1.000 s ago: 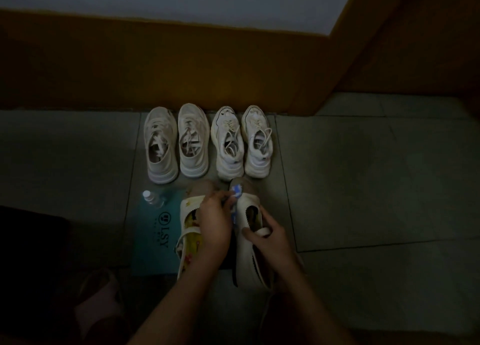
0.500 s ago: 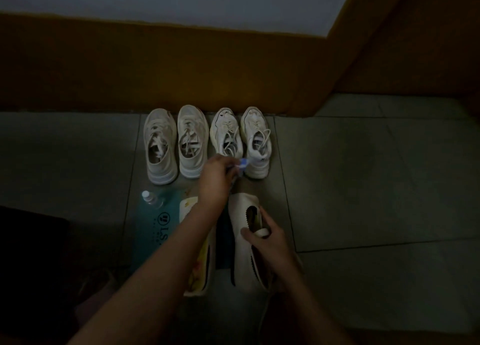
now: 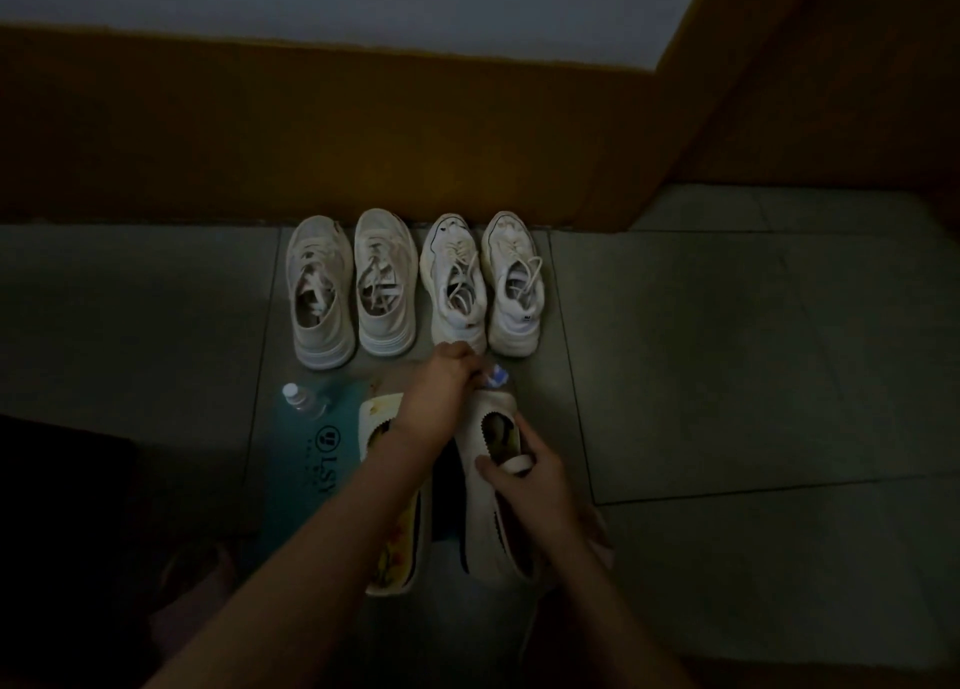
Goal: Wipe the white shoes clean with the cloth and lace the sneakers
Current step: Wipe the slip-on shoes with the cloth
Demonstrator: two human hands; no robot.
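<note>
Two pairs of white laced sneakers stand in a row by the wall: the left pair (image 3: 353, 286) and the right pair (image 3: 480, 283). In front of them lie two cream slip-on shoes. My right hand (image 3: 524, 473) grips the right slip-on shoe (image 3: 491, 486) at its opening. My left hand (image 3: 441, 395) holds a small blue-and-white cloth (image 3: 496, 375) just above that shoe's toe. The left slip-on shoe (image 3: 395, 506) lies partly under my left forearm.
A teal bag with dark print (image 3: 306, 460) lies on the tiled floor (image 3: 727, 376) left of the slip-ons, with a small clear bottle (image 3: 297, 397) at its far end. A brown skirting wall (image 3: 363, 132) runs behind the sneakers. A dark object (image 3: 62, 506) fills the lower left.
My left hand with the cloth reached out toward the right sneaker pair, then drew back to the toe of the right slip-on. My right hand kept its hold on that shoe.
</note>
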